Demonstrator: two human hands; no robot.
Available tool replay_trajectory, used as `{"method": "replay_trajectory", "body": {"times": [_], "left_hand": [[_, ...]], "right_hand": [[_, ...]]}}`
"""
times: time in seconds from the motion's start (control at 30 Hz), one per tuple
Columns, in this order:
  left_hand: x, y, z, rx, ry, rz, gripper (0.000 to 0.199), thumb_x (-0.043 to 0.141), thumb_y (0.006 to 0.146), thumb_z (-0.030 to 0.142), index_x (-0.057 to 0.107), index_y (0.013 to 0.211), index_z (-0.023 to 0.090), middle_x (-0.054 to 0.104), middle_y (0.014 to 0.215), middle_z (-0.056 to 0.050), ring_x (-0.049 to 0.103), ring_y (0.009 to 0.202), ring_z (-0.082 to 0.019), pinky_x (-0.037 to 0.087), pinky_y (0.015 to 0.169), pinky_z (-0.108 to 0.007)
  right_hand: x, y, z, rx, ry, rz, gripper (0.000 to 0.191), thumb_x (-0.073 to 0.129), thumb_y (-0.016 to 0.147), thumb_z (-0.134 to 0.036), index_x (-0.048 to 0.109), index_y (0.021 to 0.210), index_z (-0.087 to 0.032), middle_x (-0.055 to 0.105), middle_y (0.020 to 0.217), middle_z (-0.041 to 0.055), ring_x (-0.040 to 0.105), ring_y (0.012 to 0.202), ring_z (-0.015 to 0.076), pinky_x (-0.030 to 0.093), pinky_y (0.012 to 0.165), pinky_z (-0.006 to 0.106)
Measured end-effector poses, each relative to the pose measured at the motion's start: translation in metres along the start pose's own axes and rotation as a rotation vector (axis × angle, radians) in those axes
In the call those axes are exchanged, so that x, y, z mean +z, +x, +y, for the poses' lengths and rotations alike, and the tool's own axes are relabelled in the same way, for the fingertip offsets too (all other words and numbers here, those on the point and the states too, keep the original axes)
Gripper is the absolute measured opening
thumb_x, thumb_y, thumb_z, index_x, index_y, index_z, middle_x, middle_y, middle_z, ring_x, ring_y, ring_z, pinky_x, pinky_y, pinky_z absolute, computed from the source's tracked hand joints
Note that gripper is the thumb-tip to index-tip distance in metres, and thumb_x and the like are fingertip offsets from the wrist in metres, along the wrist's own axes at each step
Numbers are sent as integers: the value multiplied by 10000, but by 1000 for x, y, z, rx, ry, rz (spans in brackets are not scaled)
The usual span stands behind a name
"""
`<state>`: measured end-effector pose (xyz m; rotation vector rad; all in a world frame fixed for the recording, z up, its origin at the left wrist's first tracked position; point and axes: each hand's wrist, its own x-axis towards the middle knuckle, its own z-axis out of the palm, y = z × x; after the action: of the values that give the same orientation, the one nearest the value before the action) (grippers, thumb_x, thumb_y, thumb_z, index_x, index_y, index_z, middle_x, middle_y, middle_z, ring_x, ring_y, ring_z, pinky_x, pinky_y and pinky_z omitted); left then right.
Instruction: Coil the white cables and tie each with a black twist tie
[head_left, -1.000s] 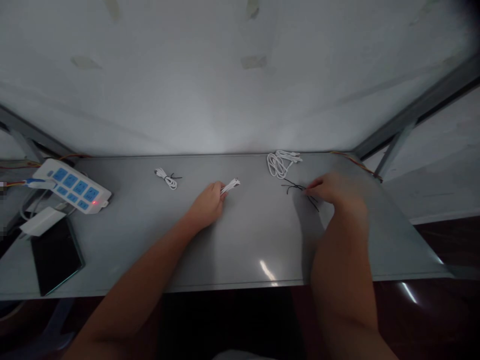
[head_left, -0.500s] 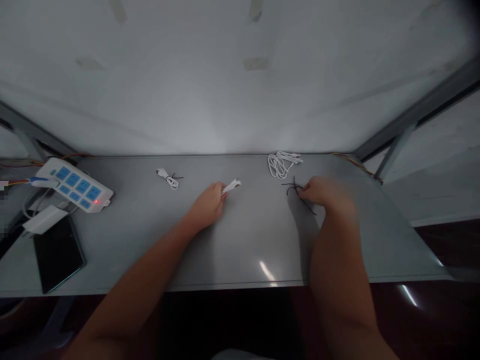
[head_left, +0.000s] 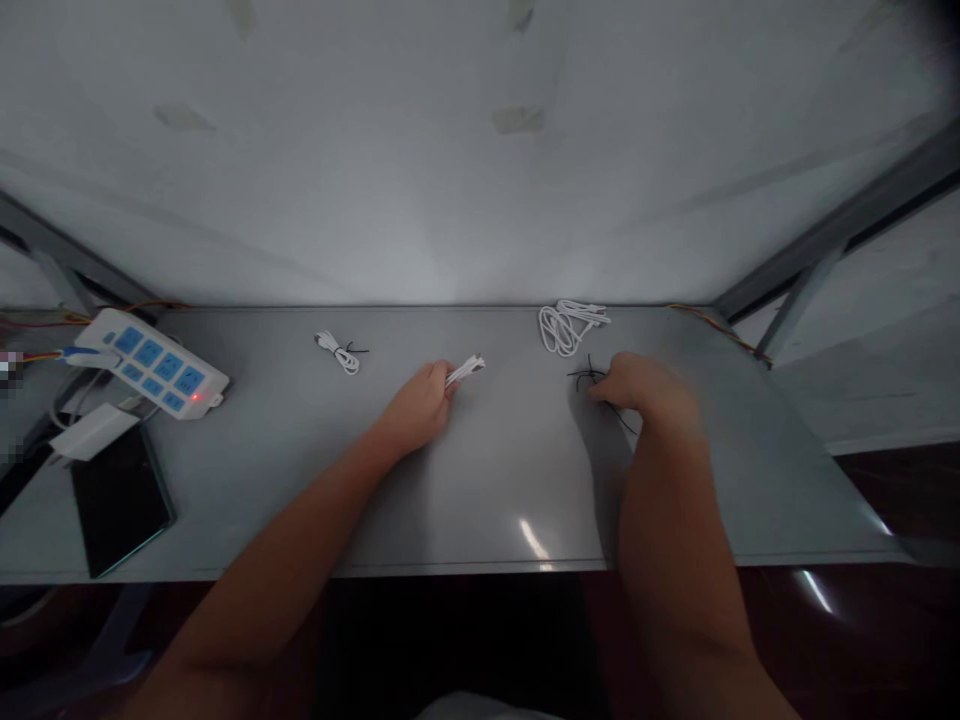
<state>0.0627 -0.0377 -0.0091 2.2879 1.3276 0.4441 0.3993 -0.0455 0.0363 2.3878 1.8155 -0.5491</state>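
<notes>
A folded white cable point(head_left: 469, 369) is gripped in my left hand point(head_left: 420, 408), its ends sticking out to the right past the fingers. My right hand point(head_left: 628, 384) has its fingertips together on several thin black ties point(head_left: 589, 374) lying crossed on the grey table; whether one is pinched is too small to tell. Behind the ties lie loose coiled white cables point(head_left: 562, 327) near the wall. Further left rests a white cable bundle point(head_left: 339, 354) with a black tie round its middle.
At the left stand a white power strip point(head_left: 161, 364) with blue sockets, a white adapter point(head_left: 94, 432) and a dark tablet point(head_left: 122, 500). Coloured wires point(head_left: 716, 327) run along the table's back right corner. A wall point(head_left: 450, 180) rises behind.
My right hand's fingertips have shifted slightly over the black ties. My left hand still holds the folded cable in nearly the same place. The view has moved a little.
</notes>
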Motion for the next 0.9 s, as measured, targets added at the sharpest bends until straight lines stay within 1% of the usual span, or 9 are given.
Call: {"method": "replay_trajectory", "body": {"times": [0.07,0.13,0.23,0.37,0.53,0.63,0.77,0.83,0.9], "left_hand": [[0,0,0,0,3,-3,236,348,1054,304,531,1116,168,647,1052,-141,615,983,-267,502,916,-433],[0,0,0,1,13,-11,237,344,1054,304,529,1111,167,645,1050,-144,612,974,-267,501,912,-434],[-1,0,2,-4,18,-15,242,338,1058,309,527,1107,167,642,1051,-143,610,969,-264,496,912,-428],[-3,0,4,-8,12,-18,236,338,1053,299,523,1108,164,643,1039,-141,607,956,-265,495,898,-426],[-5,0,5,-12,2,-19,230,345,1044,292,524,1105,160,639,1019,-141,608,943,-269,492,883,-420],[-5,-1,6,-24,13,-29,243,335,1049,304,526,1091,160,639,1001,-139,608,916,-270,490,861,-418],[-6,-1,9,-62,13,-34,235,332,1054,306,526,1054,174,645,972,-127,612,873,-258,487,825,-400],[-6,-2,10,-78,-9,-32,225,337,1056,310,522,1044,182,649,949,-115,618,859,-251,484,811,-388],[-6,-2,11,-101,-34,-26,204,353,1054,315,515,1037,191,647,914,-98,622,836,-245,482,792,-375]], "right_hand": [[-7,-4,-1,63,-63,-48,200,695,788,-345,707,741,-151,681,701,176,699,776,330,464,659,392],[-14,-8,1,89,-64,-77,169,676,793,-309,698,717,-160,689,710,157,685,738,301,448,636,380],[-21,-15,7,74,27,-32,52,669,742,-174,715,718,-168,722,751,142,674,727,285,439,625,374],[-27,-24,16,39,117,34,187,641,694,-52,760,727,-194,754,800,124,685,756,290,463,663,375],[-35,-35,22,102,105,70,216,602,742,-84,764,721,-225,759,808,85,690,762,281,486,705,383],[-40,-43,22,76,140,221,214,597,777,-129,780,779,-240,755,809,82,689,789,288,485,702,390],[-43,-47,26,54,282,448,181,624,795,-156,775,823,-253,715,735,74,672,762,291,479,693,404],[-41,-43,28,38,458,550,158,632,815,-185,770,865,-243,706,737,74,651,704,263,474,667,397],[-37,-36,23,-12,735,625,153,643,822,-202,767,910,-225,708,763,71,621,647,212,469,637,371]]}}
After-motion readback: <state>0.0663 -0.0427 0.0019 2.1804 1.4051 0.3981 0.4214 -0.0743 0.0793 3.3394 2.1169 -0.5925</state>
